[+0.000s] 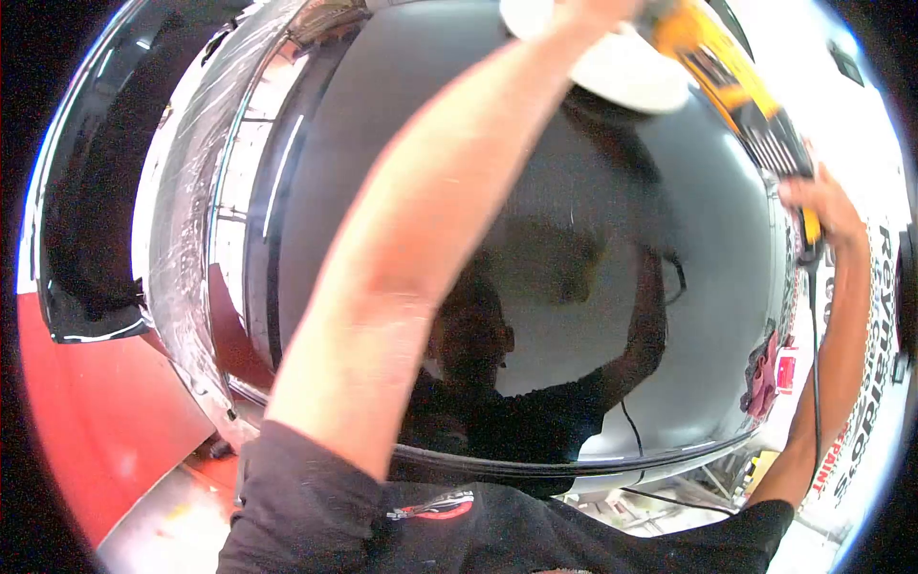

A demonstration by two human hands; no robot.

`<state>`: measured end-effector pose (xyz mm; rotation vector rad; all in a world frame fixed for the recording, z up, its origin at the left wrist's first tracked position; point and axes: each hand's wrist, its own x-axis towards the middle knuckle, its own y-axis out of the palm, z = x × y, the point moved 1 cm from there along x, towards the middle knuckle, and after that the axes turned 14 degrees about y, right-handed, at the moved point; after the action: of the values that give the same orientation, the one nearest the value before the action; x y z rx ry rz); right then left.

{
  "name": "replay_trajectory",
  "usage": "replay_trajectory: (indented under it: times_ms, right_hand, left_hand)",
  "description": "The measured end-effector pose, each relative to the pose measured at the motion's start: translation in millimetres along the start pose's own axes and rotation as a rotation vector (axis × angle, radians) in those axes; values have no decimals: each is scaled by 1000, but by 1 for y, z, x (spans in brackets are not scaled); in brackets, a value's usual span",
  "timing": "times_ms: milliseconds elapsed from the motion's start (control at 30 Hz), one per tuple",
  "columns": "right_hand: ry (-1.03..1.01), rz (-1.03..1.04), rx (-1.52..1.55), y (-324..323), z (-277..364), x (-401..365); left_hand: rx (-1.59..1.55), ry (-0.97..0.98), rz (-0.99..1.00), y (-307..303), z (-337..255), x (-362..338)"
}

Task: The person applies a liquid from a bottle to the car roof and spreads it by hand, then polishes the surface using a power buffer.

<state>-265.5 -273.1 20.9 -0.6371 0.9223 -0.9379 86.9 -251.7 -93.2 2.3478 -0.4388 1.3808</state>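
Near: dark panel point(574, 249) gives me a clean mirror reflection, so I judge it largely polished. Right hand point(820, 206) is wrapped round the rear of the polisher point(732, 86). Far: left hand point(598, 10) sits over its head, cropped, grip unclear. The far edge looks left to do. Long axis runs near-right to far-left, pad end pointing far.

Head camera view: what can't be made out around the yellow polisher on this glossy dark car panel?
Left hand: head view, cut off by top edge; grip unclear.
White round polishing pad: head view, partly behind left forearm, blurred.
Yellow-and-black polisher in right hand: head view, front end cut off by top edge.
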Motion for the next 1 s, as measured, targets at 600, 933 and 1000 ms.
replay_trajectory:
  times_ms: [600, 933, 1000]
  right_hand:
    - [366, -154, 194, -51, -221, -223]
    - [80, 21, 2, 11, 4, -96]
    - [50, 49, -112, 40, 77, -85]
  left_hand:
    - [-429, -439, 473, 41, -265, -111]
    - [-197, -404, -7, -110, -97, -30]
    - [-78, -312, -1, -151, -61, -12]
